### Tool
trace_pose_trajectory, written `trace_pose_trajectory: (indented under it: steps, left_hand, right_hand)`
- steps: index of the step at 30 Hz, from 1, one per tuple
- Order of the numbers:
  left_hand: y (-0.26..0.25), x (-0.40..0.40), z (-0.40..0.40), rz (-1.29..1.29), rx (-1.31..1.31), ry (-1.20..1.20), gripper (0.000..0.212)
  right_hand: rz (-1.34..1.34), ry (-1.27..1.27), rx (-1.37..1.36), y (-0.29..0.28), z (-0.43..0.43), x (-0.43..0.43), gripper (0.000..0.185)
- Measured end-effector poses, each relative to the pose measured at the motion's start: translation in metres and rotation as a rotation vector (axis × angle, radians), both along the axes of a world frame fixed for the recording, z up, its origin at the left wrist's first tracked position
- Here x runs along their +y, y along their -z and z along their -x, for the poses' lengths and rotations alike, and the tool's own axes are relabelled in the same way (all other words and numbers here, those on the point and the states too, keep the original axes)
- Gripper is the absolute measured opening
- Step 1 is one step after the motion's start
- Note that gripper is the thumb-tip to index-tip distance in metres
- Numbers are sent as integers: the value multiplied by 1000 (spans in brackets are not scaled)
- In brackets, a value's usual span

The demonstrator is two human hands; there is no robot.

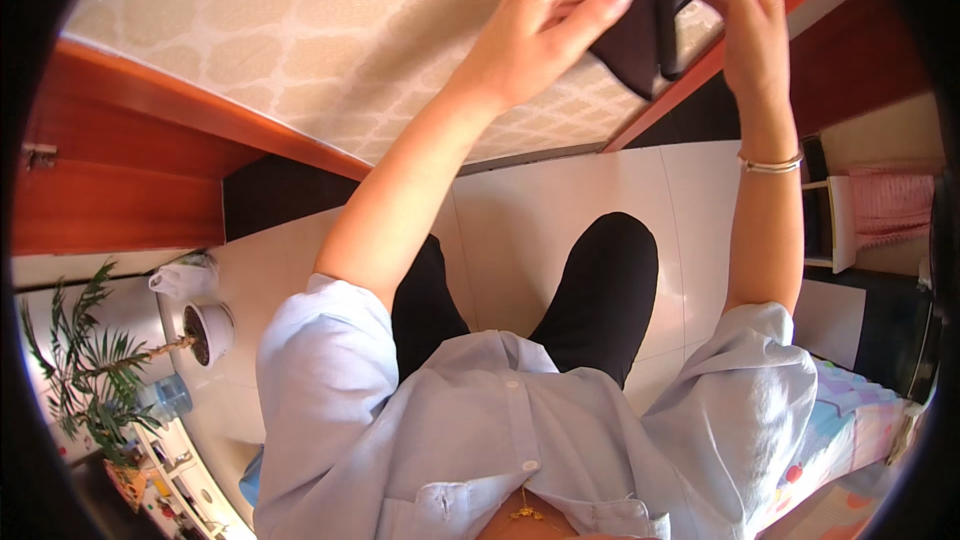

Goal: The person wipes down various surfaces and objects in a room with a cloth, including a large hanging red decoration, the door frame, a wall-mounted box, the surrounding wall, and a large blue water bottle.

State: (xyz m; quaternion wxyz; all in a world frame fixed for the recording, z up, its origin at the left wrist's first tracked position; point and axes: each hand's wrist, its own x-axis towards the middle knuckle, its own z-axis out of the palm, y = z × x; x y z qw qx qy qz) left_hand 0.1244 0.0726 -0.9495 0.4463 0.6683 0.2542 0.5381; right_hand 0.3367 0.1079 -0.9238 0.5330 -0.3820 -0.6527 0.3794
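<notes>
A piece of dark cloth (634,52) hangs at the top of the view, its lower end narrowing to a point. My left hand (532,30) is at the cloth's left side, thumb extended and fingertips overlapping it; how firmly it grips is unclear. On the other side, the bent, slightly blurred fingers of my right hand (754,0) pinch the cloth's upper part. A silver-coloured bangle (772,164) circles my right wrist. Behind the cloth is a beige patterned surface (292,22) bearing a shadow. The cloth's upper end is cut off by the picture's edge.
Reddish-brown wooden edging (202,101) borders the patterned surface. Pale floor tiles (510,240) lie below. To the left stand a potted palm (214,334), a white plastic bag (184,277) and a blue water bottle (169,397). A colourful bedspread (840,420) and pink cloth (892,202) are right.
</notes>
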Motion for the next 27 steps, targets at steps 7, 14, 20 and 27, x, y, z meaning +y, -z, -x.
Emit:
trace_pose_trajectory:
  steps: [7,14,20,27]
  left_hand:
    - [153,27,-66,-27,161,-88,38]
    - [330,32,-61,261,623,-125,27]
    - [387,10,-21,328,797,-254,34]
    - [382,-27,111,522,975,-415,25]
  right_hand:
    - [-99,494,-291,170,-36,6,15]
    - [146,360,-934,300,-47,15,13]
    - [362,218,-1175,357,-11,10,19]
    - [450,-43,-1019,412,142,-17,29]
